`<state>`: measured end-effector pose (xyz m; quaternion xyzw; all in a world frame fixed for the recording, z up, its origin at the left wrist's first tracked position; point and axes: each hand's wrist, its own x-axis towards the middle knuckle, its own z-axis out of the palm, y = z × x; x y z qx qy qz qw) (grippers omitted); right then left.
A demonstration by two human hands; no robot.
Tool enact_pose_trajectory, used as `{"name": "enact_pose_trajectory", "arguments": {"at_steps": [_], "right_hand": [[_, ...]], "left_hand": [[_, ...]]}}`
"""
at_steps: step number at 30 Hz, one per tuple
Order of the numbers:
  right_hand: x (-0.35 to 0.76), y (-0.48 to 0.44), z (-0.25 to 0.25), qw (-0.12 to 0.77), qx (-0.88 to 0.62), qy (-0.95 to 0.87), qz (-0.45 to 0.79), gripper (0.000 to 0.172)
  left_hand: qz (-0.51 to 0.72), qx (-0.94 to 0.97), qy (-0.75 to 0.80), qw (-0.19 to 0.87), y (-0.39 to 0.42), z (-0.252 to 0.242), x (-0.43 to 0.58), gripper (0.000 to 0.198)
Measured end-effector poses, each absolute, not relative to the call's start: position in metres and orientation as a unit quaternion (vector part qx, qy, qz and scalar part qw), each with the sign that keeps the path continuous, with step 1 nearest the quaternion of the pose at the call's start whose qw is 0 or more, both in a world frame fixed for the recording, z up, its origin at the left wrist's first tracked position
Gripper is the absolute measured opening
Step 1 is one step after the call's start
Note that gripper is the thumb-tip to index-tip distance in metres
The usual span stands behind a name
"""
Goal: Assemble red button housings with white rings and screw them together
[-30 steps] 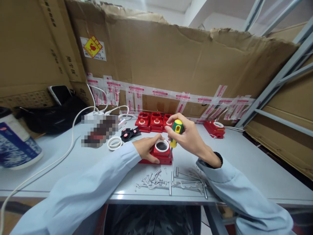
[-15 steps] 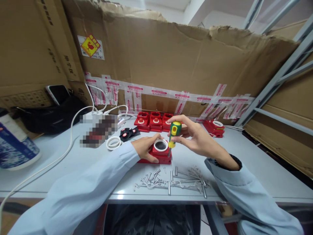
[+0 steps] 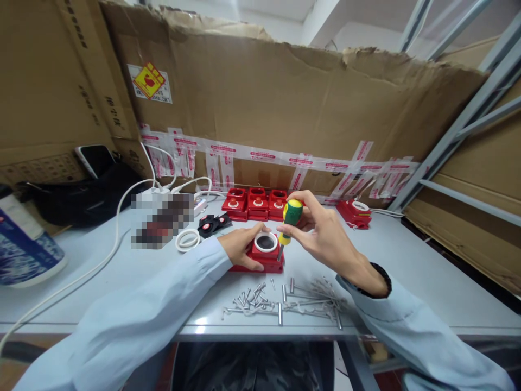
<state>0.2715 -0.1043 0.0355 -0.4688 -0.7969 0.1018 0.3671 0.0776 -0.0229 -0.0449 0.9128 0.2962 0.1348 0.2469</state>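
My left hand (image 3: 243, 248) grips the left side of a red box (image 3: 268, 264) that has a white ring (image 3: 266, 242) around a dark round window on top. In my right hand (image 3: 317, 222) is a screwdriver (image 3: 290, 217) with a green and yellow handle. It stands nearly upright, its tip down at the box's right edge; whether a screw sits under the tip is hidden. Just in front of the box lie several loose screws (image 3: 253, 297) and metal T-shaped rods (image 3: 280, 313) with white cords.
Behind my hands stand 3 more red boxes (image 3: 257, 203), with another red box (image 3: 353, 213) at the right. Loose white rings (image 3: 188, 240) and black parts (image 3: 214, 224) lie left of my work. A white cable (image 3: 118, 228) crosses the table; a blue-and-white tub (image 3: 28, 244) stands far left.
The screwdriver has turned in my right hand and its handle leans slightly more to the right. My left hand keeps its grip on the red box. The whole view has shifted slightly.
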Motion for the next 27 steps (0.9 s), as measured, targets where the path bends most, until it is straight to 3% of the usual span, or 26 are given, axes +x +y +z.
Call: {"name": "enact_pose_trajectory", "arguments": {"at_steps": [8,16,21,27], "right_hand": [[0.287,-0.079,0.027,0.435,-0.480,-0.756,0.094,0.036],[0.307,-0.070,0.027,0.539,-0.441,-0.703,0.147,0.038],[0.300,-0.080,0.016,0.483,-0.428,-0.706,0.289,0.040],[0.289,-0.080,-0.005,0.454,-0.424,-0.710,0.331,0.040]], "left_hand": [[0.201,0.905,0.293,0.236,-0.017,-0.051,0.074,0.074],[0.080,0.918,0.337,0.192,-0.017,-0.045,0.055,0.109],[0.098,0.914,0.365,0.147,-0.021,-0.044,0.063,0.115],[0.114,0.911,0.370,0.141,-0.017,-0.052,0.067,0.103]]}}
